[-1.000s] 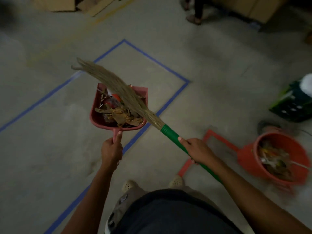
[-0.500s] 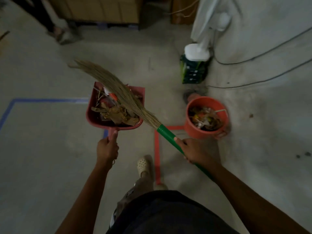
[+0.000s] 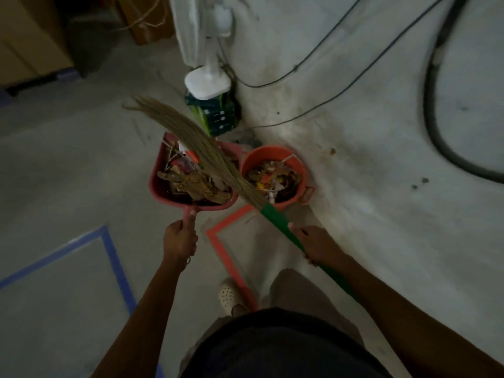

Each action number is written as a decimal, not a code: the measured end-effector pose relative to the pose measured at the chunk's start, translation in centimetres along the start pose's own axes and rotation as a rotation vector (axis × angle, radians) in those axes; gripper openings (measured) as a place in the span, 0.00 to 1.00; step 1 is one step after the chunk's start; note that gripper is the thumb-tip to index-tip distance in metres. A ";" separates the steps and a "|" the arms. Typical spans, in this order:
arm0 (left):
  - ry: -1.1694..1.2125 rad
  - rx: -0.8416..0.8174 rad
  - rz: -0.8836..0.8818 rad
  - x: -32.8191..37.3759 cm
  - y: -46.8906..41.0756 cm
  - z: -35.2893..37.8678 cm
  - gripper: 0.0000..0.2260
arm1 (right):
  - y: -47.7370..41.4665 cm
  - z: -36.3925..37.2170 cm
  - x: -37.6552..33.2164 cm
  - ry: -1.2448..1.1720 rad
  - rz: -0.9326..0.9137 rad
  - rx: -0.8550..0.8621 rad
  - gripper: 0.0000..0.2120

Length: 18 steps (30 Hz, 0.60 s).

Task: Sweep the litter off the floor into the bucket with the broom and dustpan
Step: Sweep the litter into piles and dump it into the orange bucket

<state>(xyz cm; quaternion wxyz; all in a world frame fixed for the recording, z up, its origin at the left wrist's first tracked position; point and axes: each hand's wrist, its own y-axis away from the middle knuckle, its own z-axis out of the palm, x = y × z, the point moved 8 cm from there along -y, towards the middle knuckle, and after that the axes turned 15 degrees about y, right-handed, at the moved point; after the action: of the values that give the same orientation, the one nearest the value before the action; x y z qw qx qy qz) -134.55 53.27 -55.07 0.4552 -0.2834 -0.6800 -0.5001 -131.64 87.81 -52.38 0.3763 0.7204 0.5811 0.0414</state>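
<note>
In the middle of the frame, the left hand [image 3: 180,238] holds the full dustpan [image 3: 159,170] just beside the bucket [image 3: 261,151], the right hand [image 3: 317,245] holds the broom [image 3: 196,143] over the litter [image 3: 196,184], so only tipping seems left.

Dim grey concrete floor [image 3: 68,165] carries blue tape [image 3: 114,257] and orange tape [image 3: 218,246] outlines, with a white pedestal fan [image 3: 207,84] atop a green crate [image 3: 218,118], black cables [image 3: 341,85] and cardboard boxes [image 3: 24,45].
</note>
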 end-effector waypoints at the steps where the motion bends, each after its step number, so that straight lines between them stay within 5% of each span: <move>1: -0.021 -0.029 -0.009 0.1 -1.0 1.0 0.26 | -0.4 0.1 0.8 -0.015 0.033 0.005 0.33; 18: -0.443 -0.322 -0.342 -3.0 -19.8 24.5 0.29 | -14.7 -2.4 11.2 -0.245 0.446 -0.110 0.26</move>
<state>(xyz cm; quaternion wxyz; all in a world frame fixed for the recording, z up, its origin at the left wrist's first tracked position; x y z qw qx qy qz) -158.17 69.80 -68.19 0.1546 -0.3354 -0.7124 -0.5967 -141.11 99.33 -63.60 0.4640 0.8088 0.3549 0.0674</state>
